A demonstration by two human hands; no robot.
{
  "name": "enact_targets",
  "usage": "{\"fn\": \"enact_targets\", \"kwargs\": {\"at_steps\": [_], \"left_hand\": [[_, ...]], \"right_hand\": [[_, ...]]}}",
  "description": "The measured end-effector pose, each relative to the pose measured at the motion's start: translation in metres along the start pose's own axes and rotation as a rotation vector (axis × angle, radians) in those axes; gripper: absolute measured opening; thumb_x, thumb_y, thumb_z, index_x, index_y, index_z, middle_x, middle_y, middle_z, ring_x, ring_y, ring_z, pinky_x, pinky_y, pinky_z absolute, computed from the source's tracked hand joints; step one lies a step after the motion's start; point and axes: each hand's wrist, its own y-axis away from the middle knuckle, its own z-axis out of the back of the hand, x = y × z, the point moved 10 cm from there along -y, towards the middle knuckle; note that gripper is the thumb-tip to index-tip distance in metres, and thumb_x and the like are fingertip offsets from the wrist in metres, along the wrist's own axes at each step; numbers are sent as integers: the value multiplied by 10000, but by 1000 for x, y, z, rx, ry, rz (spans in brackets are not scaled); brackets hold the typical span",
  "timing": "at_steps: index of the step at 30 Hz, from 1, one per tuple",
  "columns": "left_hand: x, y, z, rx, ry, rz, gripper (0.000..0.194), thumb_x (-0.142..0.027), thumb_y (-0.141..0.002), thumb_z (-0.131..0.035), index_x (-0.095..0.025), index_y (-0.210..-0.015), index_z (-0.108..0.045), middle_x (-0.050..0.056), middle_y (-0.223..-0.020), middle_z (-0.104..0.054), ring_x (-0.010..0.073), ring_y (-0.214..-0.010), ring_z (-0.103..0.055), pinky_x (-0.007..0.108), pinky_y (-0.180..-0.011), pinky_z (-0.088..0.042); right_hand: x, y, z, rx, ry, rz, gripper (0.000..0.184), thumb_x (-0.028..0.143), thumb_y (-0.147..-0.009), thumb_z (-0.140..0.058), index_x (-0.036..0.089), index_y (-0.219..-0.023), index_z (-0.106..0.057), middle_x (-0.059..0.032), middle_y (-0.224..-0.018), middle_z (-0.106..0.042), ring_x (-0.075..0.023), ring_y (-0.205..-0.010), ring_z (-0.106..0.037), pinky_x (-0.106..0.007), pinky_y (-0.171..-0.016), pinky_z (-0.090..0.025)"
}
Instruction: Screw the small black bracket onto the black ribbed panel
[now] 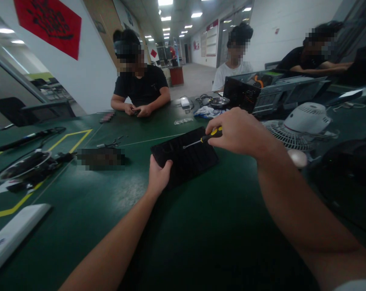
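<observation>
A flat black rectangular device (186, 159) lies on the green table (110, 202) in front of me. My left hand (158, 176) grips its near left corner, thumb on top. My right hand (237, 131) holds a screwdriver (202, 139) with a yellow and black handle; its thin metal shaft points left and its tip rests on the top of the black device.
A white fan (301, 123) lies on its side at the right, with an open computer case (274, 93) behind it. A small metal bowl (219, 102) sits beyond. Three people sit at the far side. Cables and tools (28, 165) lie left, a white object (13, 234) near left.
</observation>
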Motion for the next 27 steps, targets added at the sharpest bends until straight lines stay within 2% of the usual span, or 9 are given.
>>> {"fn": "enact_targets", "kwargs": {"at_steps": [10, 16, 21, 25, 27], "left_hand": [[4, 0, -2, -6, 13, 17, 444, -252, -815, -718, -207, -1240, -600, 86, -1191, -702, 291, -1132, -687, 493, -1069, -545], [4, 0, -1, 2, 14, 29, 440, -256, -820, -721, -211, -1240, -600, 84, -1192, -705, 291, -1129, -692, 496, -1066, -552], [5, -1, 0, 3, 1, 18, 442, -269, -818, -732, -215, -1237, -602, 76, -1176, -708, 288, -1117, -698, 492, -1062, -556], [4, -1, 1, 1, -1, 14, 452, -259, -818, -734, -215, -1247, -598, 81, -1185, -711, 289, -1129, -702, 488, -1064, -557], [4, 0, 1, 8, 0, 18, 445, -253, -818, -730, -216, -1241, -599, 83, -1186, -711, 291, -1129, -704, 493, -1062, -559]], "right_hand": [[0, -2, -5, -16, -28, 7, 281, 320, -835, -703, 226, -1031, -881, -103, -950, -826, -310, -949, -745, -417, -853, -521], [-5, -3, -18, 107, -40, -80, 297, 374, -914, -654, 188, -1004, -868, -135, -995, -828, -314, -941, -743, -428, -843, -523], [-12, 0, -29, 219, 74, -180, 441, 451, -1010, -506, 160, -1032, -838, -197, -1045, -801, -379, -1002, -729, -474, -809, -523], [-14, -1, -31, 261, 29, -127, 455, 429, -1036, -450, 174, -1104, -820, -176, -1091, -799, -350, -1042, -723, -444, -842, -517], [-16, -1, -26, 231, -14, -94, 406, 445, -1005, -527, 176, -1102, -815, -153, -1076, -801, -322, -1023, -722, -414, -847, -511]]}}
